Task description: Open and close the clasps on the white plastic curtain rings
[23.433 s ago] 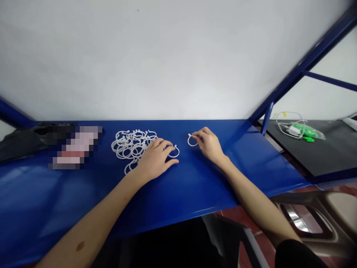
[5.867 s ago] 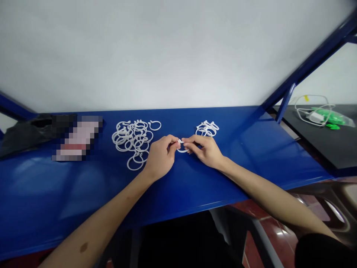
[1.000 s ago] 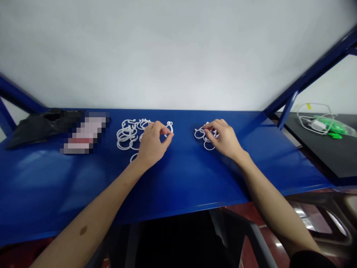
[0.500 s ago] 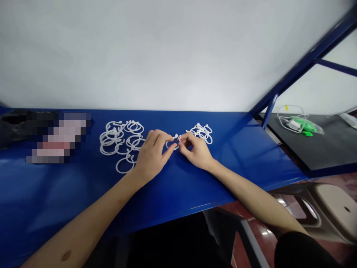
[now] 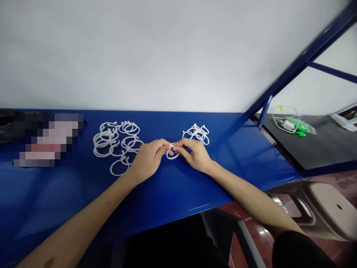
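Both hands meet over the blue table (image 5: pixel 173 193), pinching one white plastic curtain ring (image 5: pixel 173 158) between them. My left hand (image 5: pixel 147 158) grips it at the top from the left, thumb and fingertips together. From the other side, my right hand (image 5: pixel 196 154) pinches the same top part. The ring's loop hangs below the fingertips, while its ends are mostly covered by them. Left of my left hand lies a larger spread of similar open rings (image 5: pixel 103 155) with knobbed ends. Behind my right hand sits a smaller cluster of rings (image 5: pixel 197 131).
A dark bag (image 5: pixel 7 128) and a blurred-out item (image 5: pixel 52 137) lie at the table's left. To the right, a black surface (image 5: pixel 301 149) carries a white charger with cable (image 5: pixel 289 125) and a green object (image 5: pixel 301 133). A beige plastic stool (image 5: pixel 329 201) stands at lower right.
My hands have come together at the top of the ring, where before their fingertips were apart. The ring now tilts lower toward me. The view has shifted slightly right.
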